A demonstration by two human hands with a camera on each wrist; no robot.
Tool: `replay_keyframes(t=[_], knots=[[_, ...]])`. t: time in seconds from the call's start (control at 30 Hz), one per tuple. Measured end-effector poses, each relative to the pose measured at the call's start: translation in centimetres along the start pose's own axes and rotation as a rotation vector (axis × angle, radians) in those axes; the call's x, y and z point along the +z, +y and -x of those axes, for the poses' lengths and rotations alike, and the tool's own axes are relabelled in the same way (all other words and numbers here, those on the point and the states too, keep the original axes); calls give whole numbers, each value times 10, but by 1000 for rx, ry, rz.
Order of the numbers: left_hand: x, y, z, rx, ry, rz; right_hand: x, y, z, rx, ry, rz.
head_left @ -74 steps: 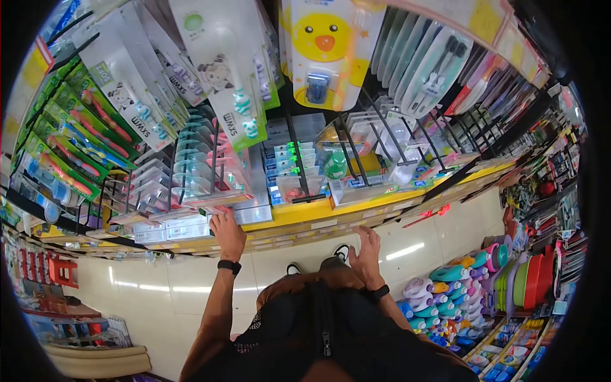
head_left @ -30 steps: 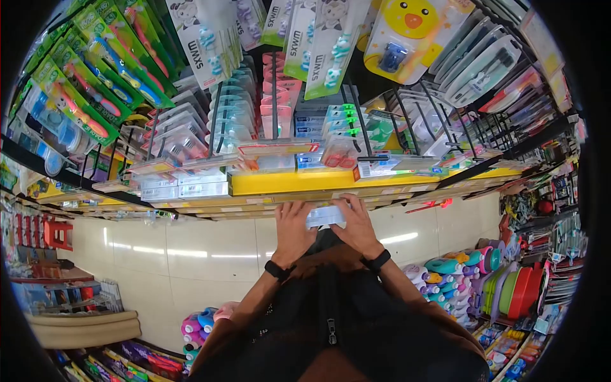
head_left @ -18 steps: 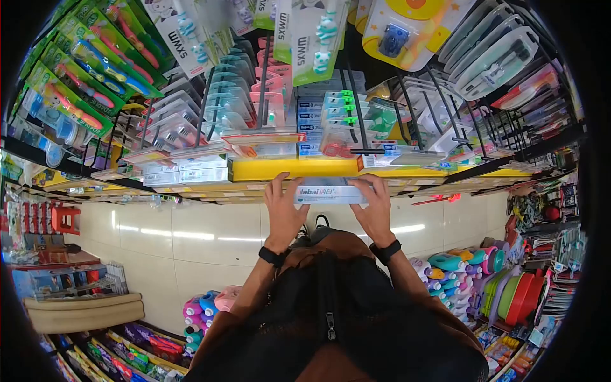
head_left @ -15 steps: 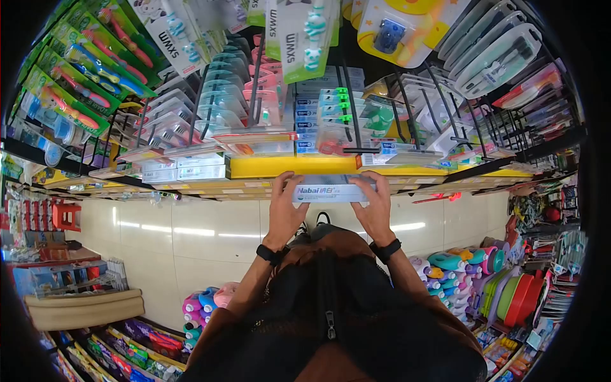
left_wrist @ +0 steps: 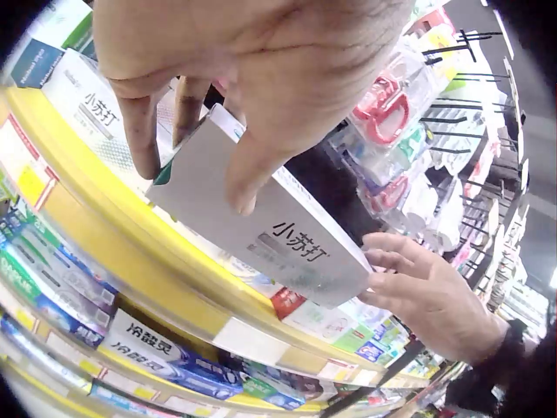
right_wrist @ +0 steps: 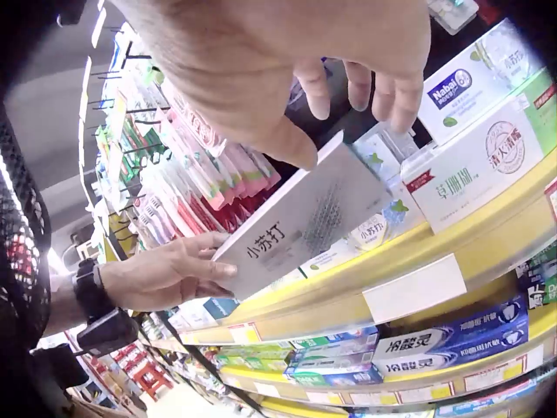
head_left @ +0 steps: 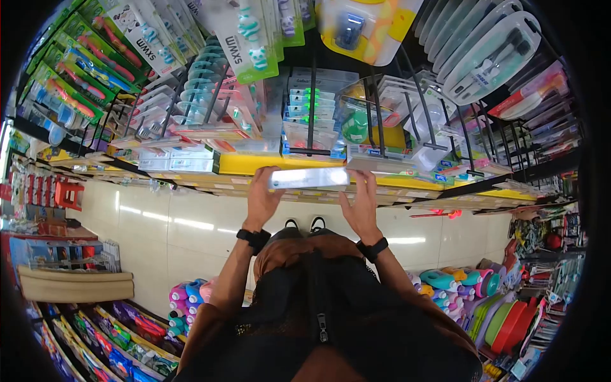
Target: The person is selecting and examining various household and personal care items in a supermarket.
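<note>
A slim, pale toothpaste box (head_left: 309,178) with dark lettering lies level in front of the shelf, between both hands. My left hand (head_left: 262,198) holds its left end; in the left wrist view the thumb lies along the broad face of the box (left_wrist: 218,192), fingers on the other side. At the opposite end is my right hand (head_left: 361,207), fingers apart. The right wrist view shows the right thumb (right_wrist: 291,148) at the edge of the box (right_wrist: 300,218), while the other fingers hang loosely beyond it.
Hanging toothbrush packs (head_left: 248,38) and black hooks (head_left: 311,121) project above the hands. More toothpaste boxes (head_left: 184,160) stand on the yellow-edged shelf (head_left: 245,164), with other boxes (right_wrist: 452,340) on lower levels. Bottles (head_left: 445,283) and red basins (head_left: 512,328) stand to the right.
The left hand went from the shelf to the middle, where both hands held the toothpaste box. The box has since turned its lettered side away, and the right fingers have spread off its end.
</note>
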State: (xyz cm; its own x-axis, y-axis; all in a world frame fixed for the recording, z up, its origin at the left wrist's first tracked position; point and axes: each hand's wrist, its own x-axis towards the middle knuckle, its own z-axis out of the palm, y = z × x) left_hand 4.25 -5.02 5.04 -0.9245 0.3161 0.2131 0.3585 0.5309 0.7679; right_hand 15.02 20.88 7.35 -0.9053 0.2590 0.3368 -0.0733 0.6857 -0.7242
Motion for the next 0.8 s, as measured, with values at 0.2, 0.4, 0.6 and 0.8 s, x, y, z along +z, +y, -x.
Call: replay_keyframes(t=[0.2, 0.4, 0.6, 0.8], knots=[[6, -28, -17, -70, 12, -62, -28, 42, 3, 1, 120, 118], [37, -28, -32, 76, 4, -52, -72, 93, -8, 79, 232, 368], [64, -15, -16, -54, 124, -231, -79, 150, -19, 60, 246, 657], [78, -17, 1, -36, 136, -239, -84, 163, -35, 116, 113, 631]])
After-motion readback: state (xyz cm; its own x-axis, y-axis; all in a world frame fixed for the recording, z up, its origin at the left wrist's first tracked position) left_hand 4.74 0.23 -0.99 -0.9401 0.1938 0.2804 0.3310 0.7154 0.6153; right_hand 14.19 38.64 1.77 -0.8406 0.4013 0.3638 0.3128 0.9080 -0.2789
